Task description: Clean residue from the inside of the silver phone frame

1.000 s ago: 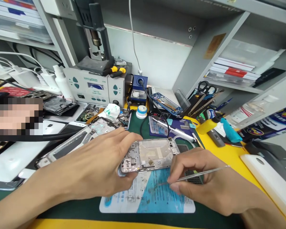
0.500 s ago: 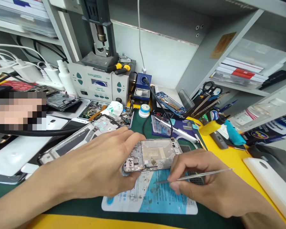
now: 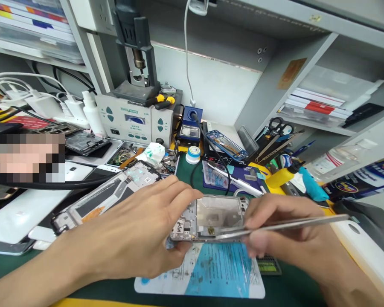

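My left hand (image 3: pixel 141 217) is closed around the left end of a stripped phone frame (image 3: pixel 222 211), thumb below and fingers on top. The frame is held tilted above a blue and white work mat (image 3: pixel 224 273). Inside its open bay, near the lower edge, sits a small brownish-gold bit (image 3: pixel 211 230). My right hand (image 3: pixel 284 230) pinches a slim metal tool (image 3: pixel 301 223) between thumb and fingers; its exact kind is unclear. The tool's tip lies at the frame's lower edge, beside that small bit, but whether it touches is hard to see.
Another phone frame (image 3: pixel 105 196) lies left behind my left hand. Further back are a tray of small parts (image 3: pixel 128 149), a grey soldering station (image 3: pixel 131 123) and a round solder tub (image 3: pixel 193 154). A yellow bottle (image 3: pixel 280 177) stands right. A pixelated patch covers the far left.
The tool's tip has risen from over the mat to the phone frame's lower edge as my right hand moved up and right. The view has shifted slightly.
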Action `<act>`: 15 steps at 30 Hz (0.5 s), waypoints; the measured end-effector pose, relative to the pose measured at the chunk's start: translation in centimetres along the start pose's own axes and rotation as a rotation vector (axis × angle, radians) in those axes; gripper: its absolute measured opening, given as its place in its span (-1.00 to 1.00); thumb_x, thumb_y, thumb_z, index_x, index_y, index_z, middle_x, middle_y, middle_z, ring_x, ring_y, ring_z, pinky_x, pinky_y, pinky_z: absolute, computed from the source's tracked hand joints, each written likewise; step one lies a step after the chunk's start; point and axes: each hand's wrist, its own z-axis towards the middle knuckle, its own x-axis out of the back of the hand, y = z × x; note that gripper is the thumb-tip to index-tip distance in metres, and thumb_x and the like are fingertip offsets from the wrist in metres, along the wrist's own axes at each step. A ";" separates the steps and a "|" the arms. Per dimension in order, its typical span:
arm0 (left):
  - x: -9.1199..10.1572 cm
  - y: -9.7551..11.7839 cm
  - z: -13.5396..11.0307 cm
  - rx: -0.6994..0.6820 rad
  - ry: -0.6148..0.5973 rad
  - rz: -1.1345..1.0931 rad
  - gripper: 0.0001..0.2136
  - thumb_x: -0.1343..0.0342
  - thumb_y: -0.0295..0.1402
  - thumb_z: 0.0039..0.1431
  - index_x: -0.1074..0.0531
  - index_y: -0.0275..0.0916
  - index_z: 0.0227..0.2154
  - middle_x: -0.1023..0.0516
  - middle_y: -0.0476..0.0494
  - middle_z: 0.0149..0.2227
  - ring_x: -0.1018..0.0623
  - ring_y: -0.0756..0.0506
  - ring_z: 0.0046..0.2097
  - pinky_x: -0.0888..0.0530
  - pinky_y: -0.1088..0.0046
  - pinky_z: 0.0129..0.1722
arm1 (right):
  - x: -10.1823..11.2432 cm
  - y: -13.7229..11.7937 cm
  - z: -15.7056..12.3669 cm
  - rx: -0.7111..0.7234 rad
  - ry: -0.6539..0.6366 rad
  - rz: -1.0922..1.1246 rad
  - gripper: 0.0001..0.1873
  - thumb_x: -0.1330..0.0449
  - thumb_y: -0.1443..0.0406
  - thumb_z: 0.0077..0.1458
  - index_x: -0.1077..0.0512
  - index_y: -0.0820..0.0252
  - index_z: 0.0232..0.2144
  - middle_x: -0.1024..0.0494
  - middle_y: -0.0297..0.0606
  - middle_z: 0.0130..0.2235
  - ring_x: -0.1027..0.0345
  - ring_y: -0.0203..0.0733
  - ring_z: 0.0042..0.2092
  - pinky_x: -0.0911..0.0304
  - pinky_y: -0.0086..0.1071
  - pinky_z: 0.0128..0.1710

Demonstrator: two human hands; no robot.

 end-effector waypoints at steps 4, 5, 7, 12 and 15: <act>-0.5 -0.1 -0.1 -0.093 0.082 0.102 -0.44 -0.18 -0.45 0.16 -0.24 -0.20 0.23 -0.49 -0.14 0.16 -0.44 -0.21 0.21 -0.41 0.25 0.20 | 0.8 1.1 1.1 0.162 0.422 0.071 -0.96 -0.43 0.23 0.23 -0.66 0.00 -0.25 -0.69 -0.34 -0.39 -0.57 -0.24 -0.40 -0.48 -0.48 -0.45; -0.5 -0.1 -0.1 -0.106 0.088 0.118 -0.44 -0.18 -0.46 0.16 -0.23 -0.22 0.24 -0.48 -0.16 0.18 -0.43 -0.22 0.22 -0.40 0.25 0.22 | 0.9 1.2 1.4 0.180 0.478 0.068 -0.96 -0.43 0.25 0.23 -0.67 0.03 -0.25 -0.70 -0.31 -0.38 -0.58 -0.25 -0.39 -0.48 -0.49 -0.43; -0.4 -0.1 -0.2 -0.121 0.089 0.131 -0.43 -0.18 -0.47 0.18 -0.22 -0.21 0.26 -0.46 -0.19 0.21 -0.41 -0.24 0.24 -0.41 0.21 0.23 | 0.9 1.3 1.8 0.163 0.465 0.098 -0.94 -0.44 0.23 0.22 -0.68 0.07 -0.28 -0.69 -0.29 -0.41 -0.57 -0.25 -0.42 -0.47 -0.50 -0.47; -0.1 0.0 -0.3 -0.118 0.070 0.126 -0.48 -0.19 -0.43 0.28 -0.21 -0.14 0.26 -0.44 -0.19 0.23 -0.43 -0.27 0.23 -0.45 0.15 0.22 | 1.0 1.0 1.2 -0.068 0.031 0.227 -0.92 -0.43 0.23 0.23 -0.63 0.02 -0.22 -0.72 -0.29 -0.44 -0.60 -0.22 -0.53 -0.49 -0.46 -0.58; -0.2 0.2 -0.4 -0.112 0.083 0.132 -0.46 -0.20 -0.45 0.23 -0.23 -0.13 0.25 -0.45 -0.20 0.21 -0.46 -0.26 0.20 -0.49 0.17 0.17 | 0.8 1.0 0.6 -0.153 -0.073 0.198 -0.89 -0.41 0.27 0.28 -0.59 0.03 -0.14 -0.75 -0.29 -0.40 -0.62 -0.29 -0.46 -0.54 -0.50 -0.44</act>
